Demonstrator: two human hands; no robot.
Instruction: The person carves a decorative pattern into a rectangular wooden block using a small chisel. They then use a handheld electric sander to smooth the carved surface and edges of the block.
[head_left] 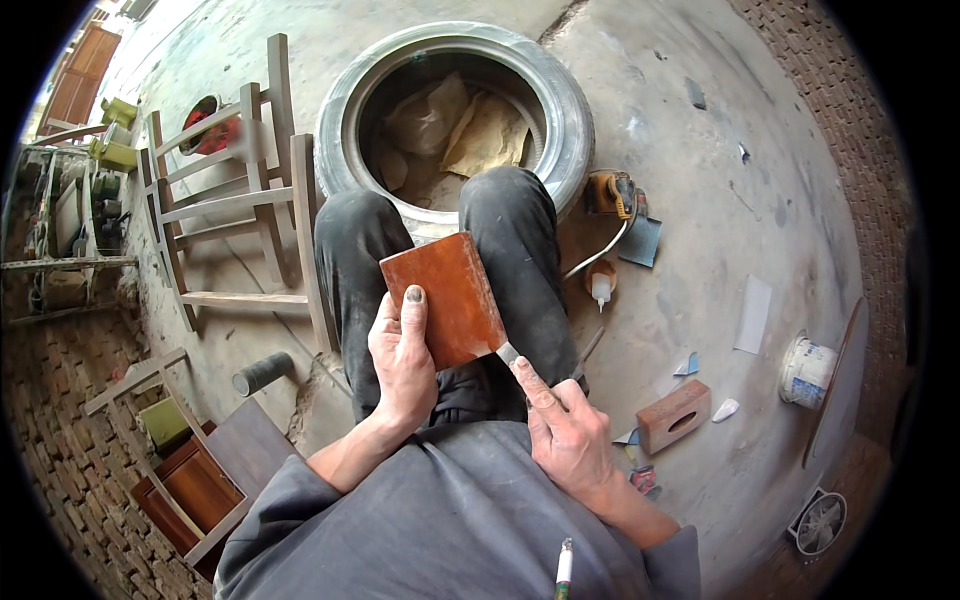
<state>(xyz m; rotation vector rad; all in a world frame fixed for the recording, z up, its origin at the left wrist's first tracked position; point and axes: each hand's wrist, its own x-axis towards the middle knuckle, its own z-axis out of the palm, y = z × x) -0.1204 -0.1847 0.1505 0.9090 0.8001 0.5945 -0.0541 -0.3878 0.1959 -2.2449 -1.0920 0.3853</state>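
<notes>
My left hand [404,345] grips a reddish-brown, roughly square wooden board [445,300] by its left edge, the thumb lying flat on its face. The board is tilted above my lap, between my knees. In my right hand [568,430] is a narrow putty knife [508,353], its forefinger stretched along the tool. The metal blade meets the board's lower right corner; its handle is hidden in my closed fingers. A lit or burnt-tipped cigarette [565,570] shows at the lower edge, in front of my grey top.
Before my knees lies a large tyre [350,75] with crumpled sheets inside. Wooden frames [235,205] stand at left, near a dark cylinder [263,373]. At right are a power sander [612,195], a small bottle [600,287], a brick [673,417] and a white bucket [806,372].
</notes>
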